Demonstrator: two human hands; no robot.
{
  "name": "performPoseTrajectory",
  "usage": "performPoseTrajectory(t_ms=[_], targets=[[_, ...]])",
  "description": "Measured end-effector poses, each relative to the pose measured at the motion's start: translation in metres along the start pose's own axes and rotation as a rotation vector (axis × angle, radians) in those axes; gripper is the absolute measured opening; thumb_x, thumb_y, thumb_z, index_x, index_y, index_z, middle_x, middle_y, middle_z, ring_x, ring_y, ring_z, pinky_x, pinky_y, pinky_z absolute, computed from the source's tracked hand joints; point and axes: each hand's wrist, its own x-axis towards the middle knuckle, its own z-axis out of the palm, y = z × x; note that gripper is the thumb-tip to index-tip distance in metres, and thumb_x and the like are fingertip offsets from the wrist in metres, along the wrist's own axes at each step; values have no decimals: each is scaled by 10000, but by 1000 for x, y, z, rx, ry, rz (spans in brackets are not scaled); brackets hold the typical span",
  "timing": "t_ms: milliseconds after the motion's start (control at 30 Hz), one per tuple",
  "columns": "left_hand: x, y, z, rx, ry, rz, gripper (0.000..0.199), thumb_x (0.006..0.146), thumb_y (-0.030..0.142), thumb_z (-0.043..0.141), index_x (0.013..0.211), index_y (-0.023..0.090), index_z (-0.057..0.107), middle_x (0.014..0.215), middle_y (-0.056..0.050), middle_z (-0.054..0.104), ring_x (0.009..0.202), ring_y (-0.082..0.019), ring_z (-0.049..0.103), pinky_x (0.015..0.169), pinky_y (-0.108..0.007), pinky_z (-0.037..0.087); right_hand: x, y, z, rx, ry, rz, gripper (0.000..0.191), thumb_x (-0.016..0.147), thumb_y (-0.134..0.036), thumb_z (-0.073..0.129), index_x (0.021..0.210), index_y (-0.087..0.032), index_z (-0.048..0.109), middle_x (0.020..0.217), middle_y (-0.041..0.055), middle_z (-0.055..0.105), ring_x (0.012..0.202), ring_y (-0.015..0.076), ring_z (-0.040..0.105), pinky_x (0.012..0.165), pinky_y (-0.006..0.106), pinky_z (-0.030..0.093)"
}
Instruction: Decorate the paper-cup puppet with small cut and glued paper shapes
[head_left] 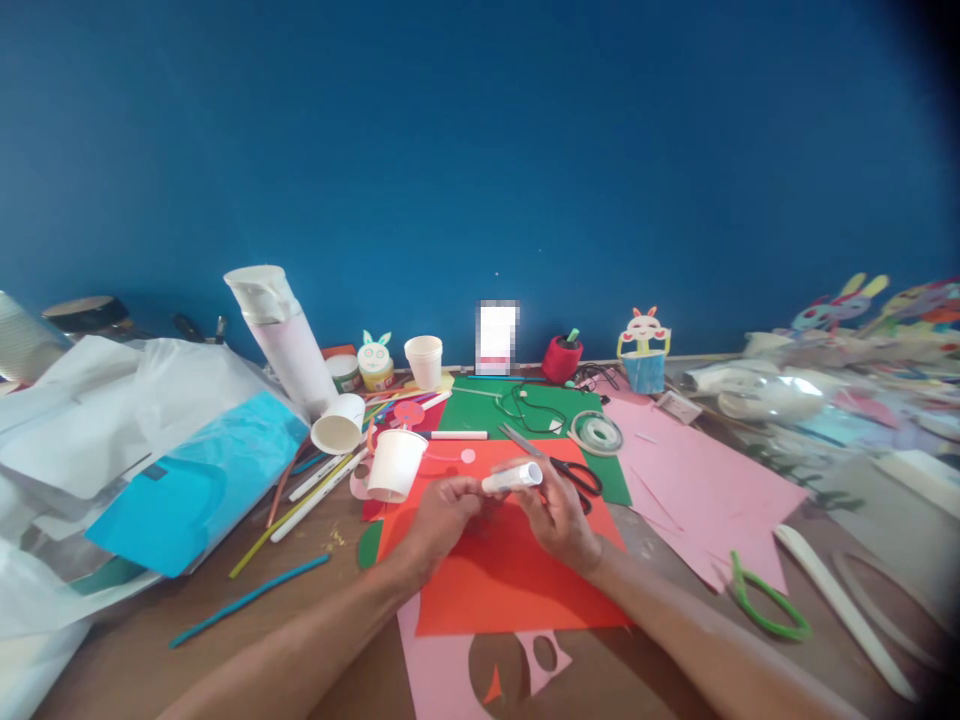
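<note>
Above the orange sheet (480,590), a white tube that looks like a glue stick (514,478) lies tilted between my two hands. My left hand (454,510) pinches its left end. The fingers of my right hand (555,510) are closed around its body from the right. Just beyond my right hand are scissors (581,478) with black handles, lying on the paper. A white paper cup (396,464) stands tilted left of my left hand, with a thin pink strip and a small pink disc (468,456) beside it.
A green sheet (465,400) and a tape roll (596,433) lie behind. Pink paper (697,480) covers the right side. Plastic bags with blue card (202,480) fill the left, near a tall white bottle (281,330). Cut pink paper (427,680) lies in front.
</note>
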Motion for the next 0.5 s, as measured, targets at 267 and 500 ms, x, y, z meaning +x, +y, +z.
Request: performPoseTrajectory(t_ms=[267,500], targets=[[1,-1,-2,-105,-4,13,297,620,110,442,837,107,644,776,-86,675,669,-170,618,569,-249,439,2,0,-3,-100,-2,-110,216,850,-234,363,1029,-199,480,974,86,589,838,172,578,729,271,458],[2,-1,-4,-144,-13,-23,296,630,116,443,861,92,627,848,-118,665,726,-195,621,562,-264,452,1,5,-5,-115,-21,-102,210,839,-219,387,1022,-192,486,978,89,592,850,183,574,722,283,459]])
